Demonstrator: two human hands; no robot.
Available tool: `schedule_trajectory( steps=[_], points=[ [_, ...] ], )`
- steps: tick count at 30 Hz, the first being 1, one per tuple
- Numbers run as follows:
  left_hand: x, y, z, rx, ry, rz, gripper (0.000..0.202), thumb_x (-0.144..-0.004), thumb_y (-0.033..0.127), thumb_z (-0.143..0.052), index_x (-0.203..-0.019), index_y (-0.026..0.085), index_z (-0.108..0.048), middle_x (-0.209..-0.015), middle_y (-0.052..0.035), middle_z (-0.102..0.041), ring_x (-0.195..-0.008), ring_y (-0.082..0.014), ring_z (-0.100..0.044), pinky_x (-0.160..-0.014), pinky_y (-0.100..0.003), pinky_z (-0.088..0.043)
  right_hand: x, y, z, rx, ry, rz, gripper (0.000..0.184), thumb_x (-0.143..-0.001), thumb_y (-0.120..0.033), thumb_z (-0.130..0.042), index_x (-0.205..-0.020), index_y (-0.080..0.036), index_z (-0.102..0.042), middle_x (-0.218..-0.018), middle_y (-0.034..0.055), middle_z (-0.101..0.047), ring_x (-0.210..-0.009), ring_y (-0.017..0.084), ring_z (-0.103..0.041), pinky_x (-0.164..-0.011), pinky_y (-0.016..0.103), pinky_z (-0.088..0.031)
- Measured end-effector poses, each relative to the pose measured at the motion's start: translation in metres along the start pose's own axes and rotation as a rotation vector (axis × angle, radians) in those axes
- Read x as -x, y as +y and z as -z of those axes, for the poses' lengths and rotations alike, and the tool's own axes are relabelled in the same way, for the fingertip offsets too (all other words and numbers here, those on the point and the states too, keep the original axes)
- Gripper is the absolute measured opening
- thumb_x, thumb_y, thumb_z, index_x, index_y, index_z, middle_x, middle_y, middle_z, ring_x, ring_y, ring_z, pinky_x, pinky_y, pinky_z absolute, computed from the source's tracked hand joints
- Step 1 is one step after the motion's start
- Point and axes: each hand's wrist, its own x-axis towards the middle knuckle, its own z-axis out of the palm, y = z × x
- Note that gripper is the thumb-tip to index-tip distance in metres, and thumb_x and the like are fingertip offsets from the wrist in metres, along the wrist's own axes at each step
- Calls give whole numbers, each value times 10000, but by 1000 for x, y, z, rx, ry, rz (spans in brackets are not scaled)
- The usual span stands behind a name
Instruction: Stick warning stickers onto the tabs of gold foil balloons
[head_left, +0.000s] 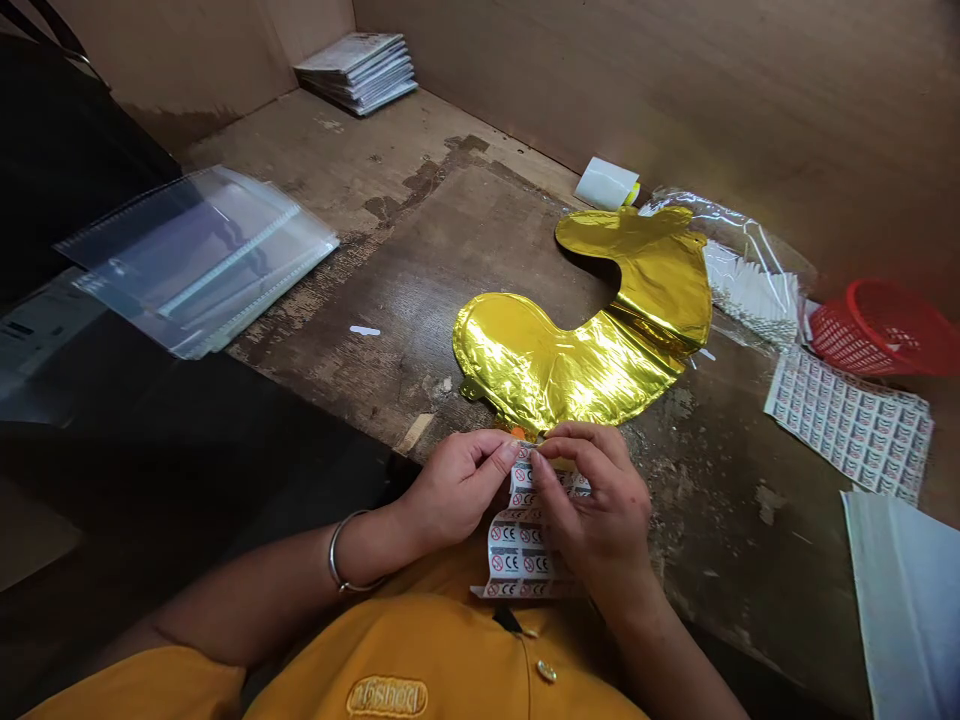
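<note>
My left hand point(459, 482) and my right hand point(600, 510) meet close to my chest, both pinching the top of a strip of small CE warning stickers point(516, 545) that hangs down between them. Just beyond my fingers a flat gold foil balloon point(592, 330), curved like a hook, lies on the worn wooden table point(420, 250). A silver bangle circles my left wrist. The fingers of both hands are closed on the sticker sheet.
Clear plastic bags point(202, 255) are stacked at the left. A pile of packets point(360, 70) sits in the far corner. At the right are a red basket point(881, 325), another sticker sheet point(851, 420), a bag of white straws point(750, 285) and white paper point(911, 600).
</note>
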Motion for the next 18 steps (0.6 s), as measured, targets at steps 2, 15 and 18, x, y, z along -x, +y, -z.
schedule_trajectory(
  steps=[2, 15, 18],
  points=[
    [0, -1, 0, -11, -2, -21, 345, -942, 357, -451, -715, 124, -566, -659, 8, -508, -624, -103, -431, -579, -213, -370, -2, 0, 6, -41, -49, -19, 16, -848, -200, -620, -833, -201, -616, -958, 67, -628, -951, 202, -594, -814, 351, -500],
    [7, 4, 1, -4, -84, -26, 223, -899, 297, -545, -815, 113, -639, -732, -9, -580, -685, -113, -494, -635, -213, -412, -6, 2, 9, -76, -127, -4, 65, -869, -164, -624, -868, -218, -660, -828, 13, -670, -738, 134, -630, -665, 263, -512],
    [8, 2, 1, -43, -70, -19, 278, -918, 309, -516, -735, 119, -604, -681, 7, -538, -650, -103, -461, -604, -208, -390, -3, 4, 9, 45, -77, 91, 114, -864, -180, -634, -965, -218, -669, -889, 41, -668, -820, 176, -615, -734, 326, -513]
  ],
)
